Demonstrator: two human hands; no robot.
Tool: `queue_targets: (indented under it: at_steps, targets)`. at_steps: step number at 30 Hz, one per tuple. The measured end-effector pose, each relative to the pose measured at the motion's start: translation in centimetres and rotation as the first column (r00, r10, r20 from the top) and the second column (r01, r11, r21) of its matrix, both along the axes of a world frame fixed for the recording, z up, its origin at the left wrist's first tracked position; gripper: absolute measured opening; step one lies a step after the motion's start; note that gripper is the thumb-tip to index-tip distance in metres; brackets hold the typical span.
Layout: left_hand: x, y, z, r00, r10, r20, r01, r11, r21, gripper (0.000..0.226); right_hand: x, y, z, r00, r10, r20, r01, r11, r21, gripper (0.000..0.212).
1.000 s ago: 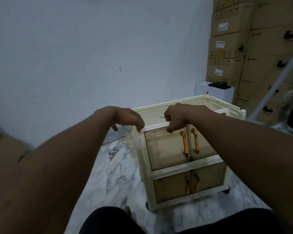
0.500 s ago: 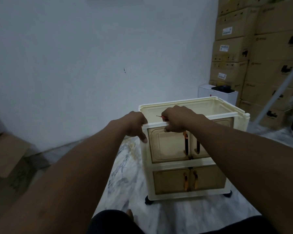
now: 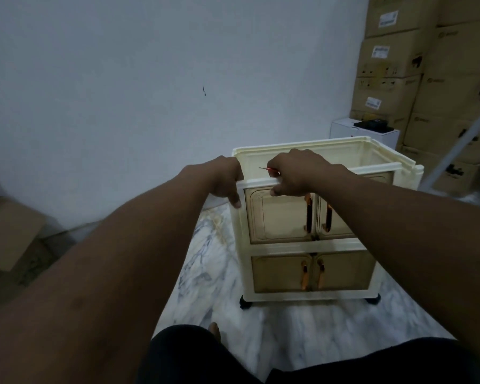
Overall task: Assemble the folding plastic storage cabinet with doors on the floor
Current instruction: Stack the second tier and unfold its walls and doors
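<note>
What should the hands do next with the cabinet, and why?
Probably press the front rail down to seat it. The left hand grips the cabinet at its corner, the right hand grips the rail while pinching a thin red tool, and the top is open.

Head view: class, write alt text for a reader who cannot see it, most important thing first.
The left hand and right hand grip the front top rail of a cream cabinet on a marble floor; the right hand also holds a thin red tool. Its amber doors are shut, its top is open, and boxes are stacked at right.
</note>
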State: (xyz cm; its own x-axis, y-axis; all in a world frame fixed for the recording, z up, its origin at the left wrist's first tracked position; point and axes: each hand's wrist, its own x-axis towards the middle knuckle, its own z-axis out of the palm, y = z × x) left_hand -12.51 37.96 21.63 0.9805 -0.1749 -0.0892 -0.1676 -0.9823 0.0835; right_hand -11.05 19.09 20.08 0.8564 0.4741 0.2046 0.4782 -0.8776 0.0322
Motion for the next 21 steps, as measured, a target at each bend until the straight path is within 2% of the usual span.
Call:
queue_targets:
  at_steps: [4,8,10,12,13,15,17,21]
  targets:
    - [0.0,0.0,-0.2,1.0,0.004,0.018,-0.004,1.0,-0.005,0.042,-0.8,-0.2,-0.9,0.999,-0.03,0.046,0.027,0.998,0.057,0.041]
    - [-0.2,0.0,-0.3,0.999,0.009,0.035,-0.009,1.0,0.007,0.038,-2.6,-0.4,-2.9,0.973,-0.054,0.226,0.021,0.989,0.146,0.045]
    - [-0.2,-0.1,-0.5,1.0,0.004,0.031,-0.005,1.0,0.026,0.04,-3.8,-0.4,-3.8,0.93,-0.06,0.363,-0.025,0.974,0.226,0.038]
    - [-0.1,-0.3,-0.8,1.0,-0.003,0.006,0.003,0.998,0.056,0.043,-5.1,-0.3,-4.8,0.924,-0.001,0.383,-0.104,0.962,0.254,0.03]
    - [-0.1,-0.4,-1.0,1.0,-0.008,-0.006,0.008,0.998,0.067,0.045,-5.8,-0.1,-5.5,0.952,0.046,0.304,-0.12,0.966,0.228,0.03]
    - [-0.1,-0.7,-1.2,1.0,-0.013,-0.019,0.015,0.996,0.091,0.054,-6.5,0.5,-7.5,0.994,0.105,0.013,-0.106,0.989,0.099,0.034]
    - [0.0,-1.0,-1.2,1.0,-0.013,-0.028,0.016,0.992,0.123,0.062,-7.0,1.2,-9.2,0.966,0.073,-0.25,-0.076,0.997,-0.003,0.036]
    - [0.2,-1.1,-0.9,0.991,-0.004,-0.131,0.016,0.996,0.09,0.049,-6.4,3.4,-11.7,0.924,0.069,-0.375,-0.071,0.997,0.009,0.035]
